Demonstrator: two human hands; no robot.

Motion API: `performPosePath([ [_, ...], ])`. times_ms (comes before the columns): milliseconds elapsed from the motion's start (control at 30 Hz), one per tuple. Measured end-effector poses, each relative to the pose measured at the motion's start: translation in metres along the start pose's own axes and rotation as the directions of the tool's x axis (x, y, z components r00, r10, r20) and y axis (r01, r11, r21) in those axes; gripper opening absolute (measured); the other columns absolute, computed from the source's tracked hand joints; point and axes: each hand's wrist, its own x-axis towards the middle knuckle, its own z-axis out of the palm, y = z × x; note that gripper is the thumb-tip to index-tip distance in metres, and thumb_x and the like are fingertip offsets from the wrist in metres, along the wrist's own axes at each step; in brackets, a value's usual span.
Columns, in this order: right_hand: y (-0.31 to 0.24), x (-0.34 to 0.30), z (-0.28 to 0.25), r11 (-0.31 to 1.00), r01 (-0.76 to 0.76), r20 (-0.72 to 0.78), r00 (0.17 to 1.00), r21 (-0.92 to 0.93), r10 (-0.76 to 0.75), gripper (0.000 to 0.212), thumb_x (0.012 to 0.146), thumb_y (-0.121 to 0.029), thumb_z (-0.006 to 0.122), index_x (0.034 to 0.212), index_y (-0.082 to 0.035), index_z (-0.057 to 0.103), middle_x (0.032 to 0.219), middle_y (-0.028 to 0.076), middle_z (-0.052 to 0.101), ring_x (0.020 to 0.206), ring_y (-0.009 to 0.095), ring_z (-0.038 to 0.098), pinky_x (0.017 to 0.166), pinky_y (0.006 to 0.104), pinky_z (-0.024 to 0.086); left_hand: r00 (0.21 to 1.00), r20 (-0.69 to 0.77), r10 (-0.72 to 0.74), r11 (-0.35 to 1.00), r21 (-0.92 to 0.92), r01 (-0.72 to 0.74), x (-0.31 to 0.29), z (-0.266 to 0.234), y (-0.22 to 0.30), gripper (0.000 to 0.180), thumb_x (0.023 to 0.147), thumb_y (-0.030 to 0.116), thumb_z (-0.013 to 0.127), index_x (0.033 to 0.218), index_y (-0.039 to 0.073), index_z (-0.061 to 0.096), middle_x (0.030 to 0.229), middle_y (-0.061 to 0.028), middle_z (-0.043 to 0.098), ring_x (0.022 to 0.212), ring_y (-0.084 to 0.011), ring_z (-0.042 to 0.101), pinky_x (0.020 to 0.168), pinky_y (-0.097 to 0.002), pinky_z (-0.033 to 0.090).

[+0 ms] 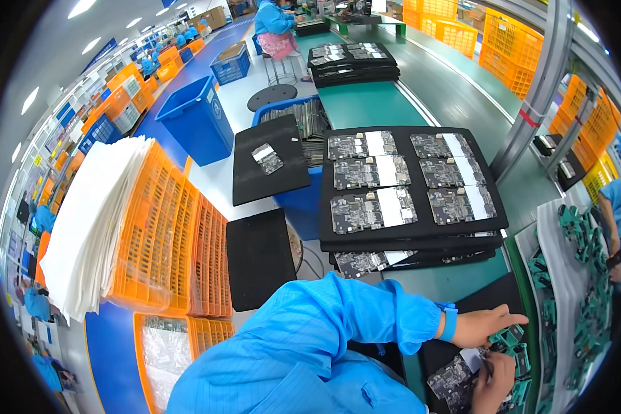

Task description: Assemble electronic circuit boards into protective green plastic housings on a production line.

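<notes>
At the lower right, my left hand [477, 327], with a blue wristband, reaches over a green plastic part [508, 337]. Its index finger lies along the far side, and its other fingers are partly hidden; the hand looks closed on that part. Just below, my right hand [495, 388] curls its fingers against the edge of a black circuit board [454, 381] with a white strip [473, 359]. The board is above a black foam sheet [440, 350]. More green parts [521, 372] are beside the right fingers.
Black foam sheets [421, 231] carrying several circuit boards [376, 209] are stacked ahead. Right of my hands, white foam [560, 238] holds many green parts [586, 297]. Orange crates [165, 234] stand left, a blue bin [199, 124] farther off. Another person's arm [608, 214] is at the right edge.
</notes>
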Motion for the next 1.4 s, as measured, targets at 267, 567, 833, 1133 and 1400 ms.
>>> performPosePath([
  [267, 0.040, -0.161, -0.026, 0.558, -0.651, -0.327, 0.453, 0.514, 0.830, 0.063, 0.093, -0.026, 0.074, 0.144, 0.000, 0.046, 0.131, 0.024, 0.059, 0.110, 0.034, 0.062, 0.093, 0.0440, 0.055, 0.999, -0.027, 0.031, 0.985, 0.169, -0.026, 0.001, -0.001, 0.003, 0.081, 0.084, 0.012, 0.076, 0.151, 0.009, 0.032, 0.120, -0.0167, 0.045, 0.109, -0.0368, 0.052, 0.091, -0.0465, 0.046],
  [567, 0.030, -0.224, -0.009, 0.847, -0.526, -0.379, 0.801, -0.075, 0.464, 0.041, 0.106, -0.026, 0.049, 0.124, 0.006, 0.065, 0.129, 0.029, 0.060, 0.115, 0.045, 0.059, 0.101, 0.0535, 0.046, 0.955, -0.152, -0.254, 0.791, 0.536, 0.296, -0.005, -0.018, -0.004, 0.086, 0.091, 0.054, 0.063, 0.154, 0.006, 0.032, 0.157, -0.0367, 0.020, 0.149, -0.0505, 0.016, 0.123, -0.0555, 0.014],
  [833, 0.007, -0.226, 0.036, 0.801, -0.449, -0.441, 0.858, -0.396, 0.263, 0.049, 0.099, -0.034, 0.063, 0.129, 0.005, 0.060, 0.126, 0.027, 0.063, 0.112, 0.044, 0.062, 0.097, 0.0539, 0.050, 0.967, -0.156, -0.202, 0.977, 0.031, 0.209, -0.003, -0.020, -0.012, 0.078, 0.094, 0.048, 0.064, 0.153, 0.007, 0.035, 0.156, -0.0273, 0.033, 0.149, -0.0430, 0.025, 0.121, -0.0504, 0.024],
  [1133, -0.035, -0.189, 0.009, 0.735, -0.677, -0.214, 0.715, 0.026, 0.666, 0.063, 0.099, -0.038, 0.046, 0.144, 0.007, 0.042, 0.149, 0.025, 0.043, 0.139, 0.044, 0.034, 0.117, 0.0534, 0.022, 0.793, -0.299, -0.531, 0.806, -0.469, 0.362, -0.028, -0.066, -0.006, 0.063, 0.090, 0.000, 0.068, 0.147, 0.010, 0.042, 0.138, -0.0212, 0.056, 0.118, -0.0218, 0.061, 0.101, -0.0363, 0.052],
  [1400, -0.051, -0.182, -0.001, 0.316, -0.221, -0.130, 0.593, 0.923, 0.794, 0.067, 0.103, -0.029, 0.051, 0.156, 0.003, 0.027, 0.158, 0.019, 0.034, 0.144, 0.029, 0.039, 0.117, 0.0391, 0.032, 0.800, -0.231, -0.554, 0.742, -0.573, 0.349, -0.036, -0.063, 0.006, 0.063, 0.089, -0.010, 0.060, 0.148, 0.008, 0.044, 0.142, -0.0191, 0.053, 0.128, -0.0220, 0.055, 0.106, -0.0321, 0.047],
])
